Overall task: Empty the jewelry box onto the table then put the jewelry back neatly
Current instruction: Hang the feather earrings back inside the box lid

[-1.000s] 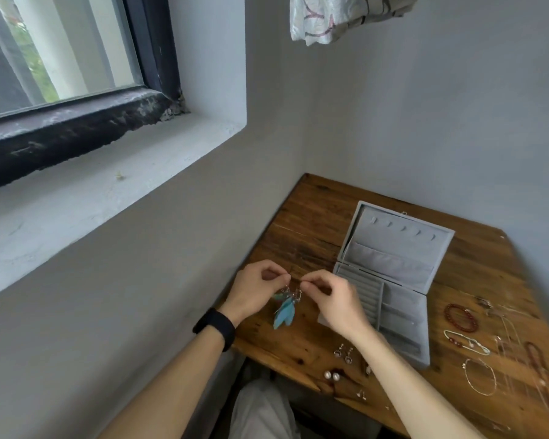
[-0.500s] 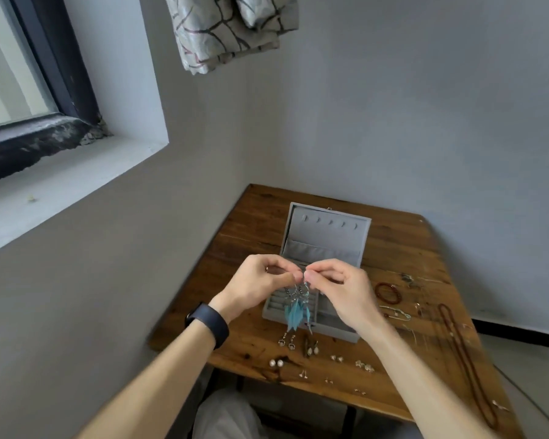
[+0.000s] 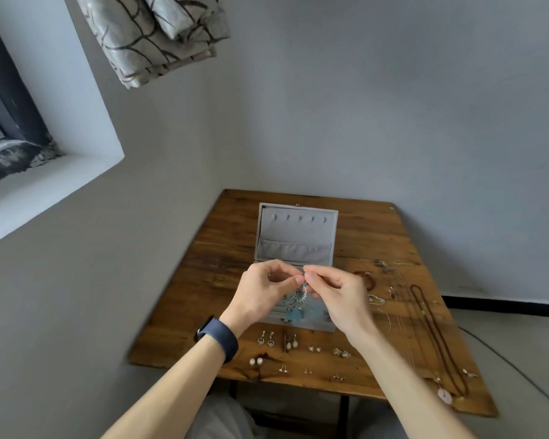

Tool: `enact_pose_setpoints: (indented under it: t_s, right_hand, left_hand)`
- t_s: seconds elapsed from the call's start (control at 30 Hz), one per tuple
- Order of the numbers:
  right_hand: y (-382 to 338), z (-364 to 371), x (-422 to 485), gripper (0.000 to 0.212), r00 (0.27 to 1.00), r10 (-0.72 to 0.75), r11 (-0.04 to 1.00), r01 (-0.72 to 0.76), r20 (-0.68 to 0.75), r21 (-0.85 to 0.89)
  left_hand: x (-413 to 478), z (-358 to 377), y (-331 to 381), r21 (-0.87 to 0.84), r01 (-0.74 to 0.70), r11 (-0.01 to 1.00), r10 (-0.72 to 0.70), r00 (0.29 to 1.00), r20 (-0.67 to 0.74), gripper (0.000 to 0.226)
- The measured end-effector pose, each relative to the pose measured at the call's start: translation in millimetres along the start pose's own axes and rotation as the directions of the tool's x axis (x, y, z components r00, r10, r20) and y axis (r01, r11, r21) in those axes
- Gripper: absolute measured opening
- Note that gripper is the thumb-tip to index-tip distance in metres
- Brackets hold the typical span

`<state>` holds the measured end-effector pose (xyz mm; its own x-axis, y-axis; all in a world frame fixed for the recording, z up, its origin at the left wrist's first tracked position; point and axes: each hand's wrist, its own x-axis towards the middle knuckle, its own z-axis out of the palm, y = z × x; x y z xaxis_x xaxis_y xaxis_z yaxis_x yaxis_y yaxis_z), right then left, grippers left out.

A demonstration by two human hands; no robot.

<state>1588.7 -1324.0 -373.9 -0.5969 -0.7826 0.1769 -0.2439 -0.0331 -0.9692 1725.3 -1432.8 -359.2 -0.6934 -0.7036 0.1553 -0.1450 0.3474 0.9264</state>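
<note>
A grey jewelry box [image 3: 295, 236] lies open on the wooden table [image 3: 222, 248], lid flat toward the wall. Above its tray, my left hand [image 3: 263, 291] and my right hand [image 3: 339, 296] both pinch the top of a pair of blue feather earrings [image 3: 297, 307], which dangle between them over the box. Several small earrings [image 3: 267, 339] lie in rows along the table's near edge. A red bead bracelet [image 3: 363, 275], thin chains and a long dark red bead necklace [image 3: 435, 337] are spread to the right of the box. My hands hide much of the tray.
The table stands in a corner, with walls on its left and far sides. A window ledge [image 3: 45, 182] sits up on the left and a patterned curtain [image 3: 152, 36] hangs above. A pink pendant [image 3: 445, 396] lies near the table's front right corner.
My head has turned right, so the table and box now sit centred in view. Both hands, still pinching the feather earrings, have moved from left of the box to over its tray.
</note>
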Motion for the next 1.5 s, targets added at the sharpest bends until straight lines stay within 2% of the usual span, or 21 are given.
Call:
enact_pose_setpoints:
  t_s: [0.1,0.27,0.4,0.6,0.77,0.9,1.03,1.23,1.4,1.5]
  right_hand:
    - [3,-1,-5,0.028,1.000,-0.012,0.999,0.013,0.029,-0.037]
    - [7,-3,-7,0.020,0.998,-0.030,0.996,0.026,-0.054,-0.083]
    - [9,-9,-6,0.019,0.999,-0.007,0.991,0.001,-0.043,-0.134]
    - [6,-11,-3,0.016,0.998,-0.063,0.963,0.058,-0.012,-0.262]
    - [7,-13,1,0.019,1.000,-0.023,0.991,0.021,-0.012,-0.133]
    - [8,-7,-2,0.032,0.991,0.074,0.995,-0.081,0.114,0.053]
    - [8,4,-5,0.033,0.989,0.072,0.996,-0.064,0.129,-0.065]
    - [6,8,-2,0.029,0.992,0.057,0.997,-0.051,0.113,-0.053]
    - [3,5,1,0.018,0.998,0.032,0.999,-0.031,0.051,-0.030]
    - [0,2,5,0.017,0.995,0.053,0.999,-0.052,0.086,-0.008]
  left_hand:
    - [1,4,0,0.007,0.015,1.000,-0.015,0.999,-0.033,0.009]
    - [0,10,-2,0.044,0.037,0.998,-0.035,0.999,-0.029,0.009]
    - [0,7,-3,0.033,0.038,0.999,-0.038,0.999,0.007,0.010]
    - [6,4,2,0.237,-0.031,0.971,0.021,0.999,0.043,0.013]
    - [10,8,9,0.303,-0.090,0.949,0.086,0.996,0.028,0.008]
    - [16,6,13,0.297,-0.073,0.952,0.071,0.997,0.019,0.010]
    - [19,-2,14,0.344,-0.063,0.937,0.057,0.998,0.030,0.012]
    - [21,-10,11,0.279,0.043,0.959,-0.052,0.998,0.025,0.010]
    - [25,-10,11,0.249,0.115,0.962,-0.126,0.992,0.025,0.011]
    - [31,-11,13,0.235,0.119,0.965,-0.138,0.988,0.066,0.009]
